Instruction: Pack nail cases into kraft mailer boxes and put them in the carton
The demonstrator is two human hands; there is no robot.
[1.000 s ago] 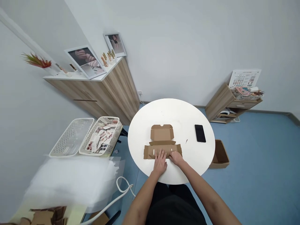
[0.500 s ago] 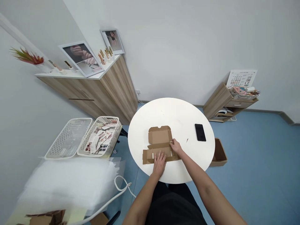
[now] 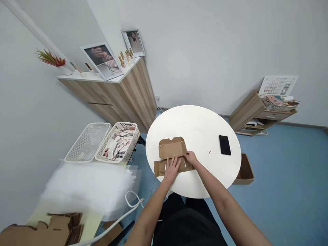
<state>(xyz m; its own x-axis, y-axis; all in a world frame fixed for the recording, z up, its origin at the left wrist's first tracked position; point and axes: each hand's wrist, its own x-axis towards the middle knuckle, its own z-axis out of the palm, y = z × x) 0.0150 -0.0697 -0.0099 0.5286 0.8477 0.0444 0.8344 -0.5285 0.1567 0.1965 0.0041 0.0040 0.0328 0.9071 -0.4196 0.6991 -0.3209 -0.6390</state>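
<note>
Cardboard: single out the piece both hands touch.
The unfolded carton on the round table, left hand spread on it, right hand at its edge; other cardboard lies elsewhere, untouched.

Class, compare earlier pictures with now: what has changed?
The right hand moved from the near edge of the cardboard forward to its fold's right end. The cardboard slid left on the table, turning slightly. The left hand stays on it; the phone lies unmoved.

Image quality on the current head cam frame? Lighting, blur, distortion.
Head view: soft, even light, no harsh glare on the white table; head view: both hands, left and right, and the cardboard box readable; head view: wide-angle stretch, wooden cabinet leaning; head view: plastic sheets hazy, can't tell whether from blur or material.
</note>
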